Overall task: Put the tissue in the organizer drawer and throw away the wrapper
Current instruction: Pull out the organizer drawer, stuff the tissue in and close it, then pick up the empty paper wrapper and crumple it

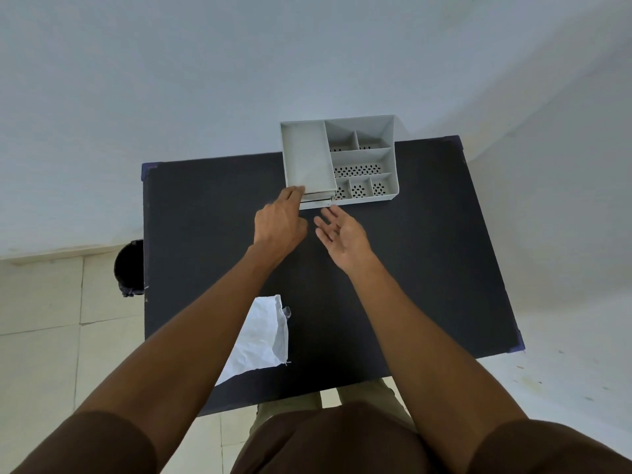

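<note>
A white plastic organizer [386,159] with several compartments stands at the far edge of the dark table. Its small drawer [316,199] sits at the bottom front left, pulled out a little. My left hand [278,227] rests its fingertips against the organizer's front left corner, beside the drawer. Just in front of the drawer, my right hand [342,236] hovers palm up with fingers spread and nothing in it. A white tissue pack in a clear wrapper [260,340] lies on the near left of the table, partly hidden under my left forearm.
The dark table [410,268] stands against a white wall. A black bin [129,268] sits on the tiled floor just past the table's left edge.
</note>
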